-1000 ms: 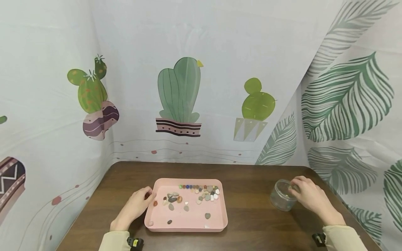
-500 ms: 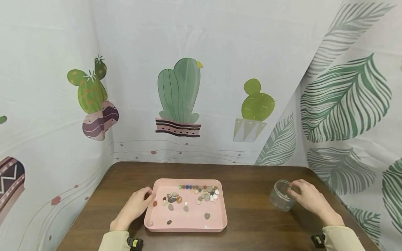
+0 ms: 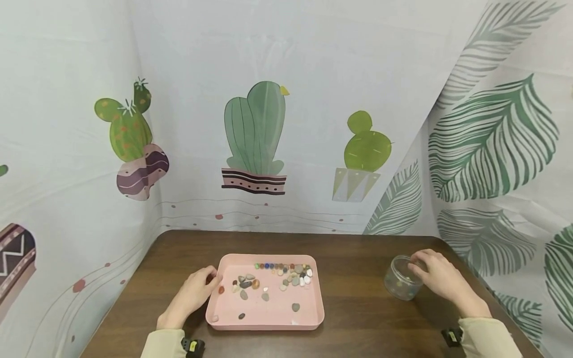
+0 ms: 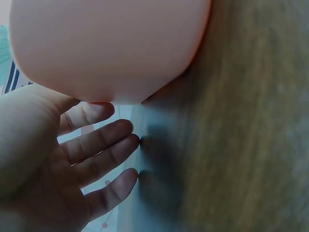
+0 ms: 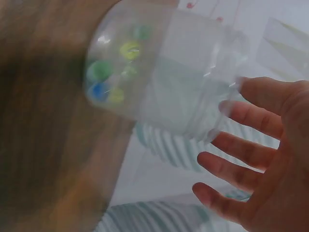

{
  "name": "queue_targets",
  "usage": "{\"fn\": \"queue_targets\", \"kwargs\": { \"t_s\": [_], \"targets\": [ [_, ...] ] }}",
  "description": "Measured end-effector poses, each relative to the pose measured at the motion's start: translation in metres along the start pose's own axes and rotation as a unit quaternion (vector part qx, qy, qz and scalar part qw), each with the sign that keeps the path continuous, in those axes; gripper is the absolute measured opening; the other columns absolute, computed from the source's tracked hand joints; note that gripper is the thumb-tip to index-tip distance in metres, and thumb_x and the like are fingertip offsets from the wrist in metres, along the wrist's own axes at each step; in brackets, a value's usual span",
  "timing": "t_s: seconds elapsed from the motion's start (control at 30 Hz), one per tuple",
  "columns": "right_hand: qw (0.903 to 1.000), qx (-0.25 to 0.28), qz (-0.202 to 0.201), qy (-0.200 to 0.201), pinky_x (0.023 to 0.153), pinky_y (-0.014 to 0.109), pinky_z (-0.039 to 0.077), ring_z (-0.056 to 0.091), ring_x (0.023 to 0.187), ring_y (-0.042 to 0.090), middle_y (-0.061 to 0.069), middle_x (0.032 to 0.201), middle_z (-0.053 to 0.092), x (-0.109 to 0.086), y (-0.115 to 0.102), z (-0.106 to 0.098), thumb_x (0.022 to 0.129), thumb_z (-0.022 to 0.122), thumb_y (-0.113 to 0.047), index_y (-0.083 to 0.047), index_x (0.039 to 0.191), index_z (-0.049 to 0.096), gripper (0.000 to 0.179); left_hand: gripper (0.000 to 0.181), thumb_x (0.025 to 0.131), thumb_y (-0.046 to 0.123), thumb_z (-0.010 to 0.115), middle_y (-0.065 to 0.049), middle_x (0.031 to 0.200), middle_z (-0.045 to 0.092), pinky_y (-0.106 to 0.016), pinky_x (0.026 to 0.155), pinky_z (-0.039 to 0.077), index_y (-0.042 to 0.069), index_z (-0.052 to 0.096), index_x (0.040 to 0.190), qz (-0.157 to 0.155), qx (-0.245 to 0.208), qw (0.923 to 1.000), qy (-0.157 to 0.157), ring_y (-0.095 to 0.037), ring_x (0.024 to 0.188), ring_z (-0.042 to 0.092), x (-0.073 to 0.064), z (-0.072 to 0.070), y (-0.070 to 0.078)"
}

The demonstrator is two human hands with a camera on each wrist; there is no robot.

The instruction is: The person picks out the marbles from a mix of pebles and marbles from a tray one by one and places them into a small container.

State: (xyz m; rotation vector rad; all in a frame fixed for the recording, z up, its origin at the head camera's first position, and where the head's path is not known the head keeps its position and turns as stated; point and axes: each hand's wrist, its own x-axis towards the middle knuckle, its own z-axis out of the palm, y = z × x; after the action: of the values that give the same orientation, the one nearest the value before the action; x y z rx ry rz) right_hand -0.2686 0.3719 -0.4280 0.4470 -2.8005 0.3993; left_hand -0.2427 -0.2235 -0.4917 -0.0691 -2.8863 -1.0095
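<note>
My left hand lies at the left side of a pink tray, its thumb overlapping the rim. In the left wrist view its fingers are loosely stretched beside the tray's outer wall, tips right at the table. A clear round jar stands upright on the right. Several glass marbles lie at its bottom, among them a green marble and a blue marble. Over the jar's mouth hovers my right hand; its fingers are spread, tips right at the rim, with nothing visible between them.
Inside the tray, a row of marbles lines the far side, with pebbles at far right. More stones are scattered left of centre, and a grey stone lies near the front. The brown table meets a printed curtain behind.
The right hand has lifted slightly at the jar's mouth, and its fingertips have parted; the small object seen between them half a second ago is gone from there. Left hand and tray stay put.
</note>
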Motion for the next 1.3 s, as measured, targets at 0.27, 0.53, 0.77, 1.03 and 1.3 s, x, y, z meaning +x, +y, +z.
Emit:
{"fn": "queue_targets", "kwargs": {
  "t_s": [0.27, 0.53, 0.77, 1.03, 1.3],
  "targets": [
    [0.9976, -0.029, -0.056, 0.029, 0.074, 0.06, 0.046, 0.058, 0.102, 0.042, 0.015, 0.109, 0.063, 0.021, -0.039, -0.003, 0.088, 0.072, -0.019, -0.009, 0.098, 0.069, 0.014, 0.011, 0.097, 0.023, 0.062, 0.0, 0.078, 0.051, -0.033, 0.062, 0.039, 0.014, 0.06, 0.092, 0.003, 0.0, 1.0, 0.002, -0.016, 0.071, 0.047, 0.001, 0.0, -0.001],
    [0.9923, -0.039, -0.113, 0.033, 0.077, 0.056, 0.046, 0.059, 0.103, 0.035, 0.012, 0.107, 0.064, 0.044, -0.086, 0.014, 0.088, 0.072, -0.021, -0.01, 0.098, 0.07, 0.015, 0.01, 0.097, 0.022, 0.062, 0.0, 0.077, 0.051, -0.034, 0.063, 0.039, 0.015, 0.06, 0.09, 0.005, 0.004, 1.0, 0.003, -0.016, 0.071, 0.047, 0.0, 0.004, -0.005],
    [0.9875, -0.027, -0.155, 0.007, 0.079, 0.053, 0.048, 0.059, 0.104, 0.033, 0.013, 0.112, 0.063, 0.062, -0.124, 0.036, 0.089, 0.071, -0.024, -0.011, 0.098, 0.069, 0.016, 0.011, 0.096, 0.022, 0.063, 0.0, 0.077, 0.051, -0.034, 0.063, 0.039, 0.014, 0.059, 0.09, 0.008, 0.005, 0.9999, 0.009, -0.016, 0.071, 0.047, 0.002, 0.003, -0.005],
    [0.9809, -0.008, -0.192, -0.033, 0.078, 0.05, 0.05, 0.059, 0.104, 0.031, 0.01, 0.114, 0.063, 0.076, -0.156, 0.065, 0.089, 0.071, -0.022, -0.012, 0.104, 0.069, 0.018, 0.011, 0.097, 0.024, 0.062, 0.001, 0.078, 0.052, -0.033, 0.064, 0.04, 0.014, 0.06, 0.092, 0.011, 0.005, 0.9999, 0.006, -0.015, 0.072, 0.048, 0.002, 0.004, -0.005],
    [0.9728, -0.009, -0.22, -0.072, 0.071, 0.046, 0.05, 0.06, 0.097, 0.027, 0.006, 0.108, 0.064, 0.088, -0.178, 0.09, 0.09, 0.071, -0.019, -0.014, 0.103, 0.071, 0.014, 0.011, 0.098, 0.023, 0.061, 0.001, 0.078, 0.052, -0.033, 0.062, 0.039, 0.014, 0.06, 0.092, 0.015, 0.006, 0.9999, 0.005, -0.015, 0.071, 0.047, 0.001, 0.002, -0.004]
  ]
}}
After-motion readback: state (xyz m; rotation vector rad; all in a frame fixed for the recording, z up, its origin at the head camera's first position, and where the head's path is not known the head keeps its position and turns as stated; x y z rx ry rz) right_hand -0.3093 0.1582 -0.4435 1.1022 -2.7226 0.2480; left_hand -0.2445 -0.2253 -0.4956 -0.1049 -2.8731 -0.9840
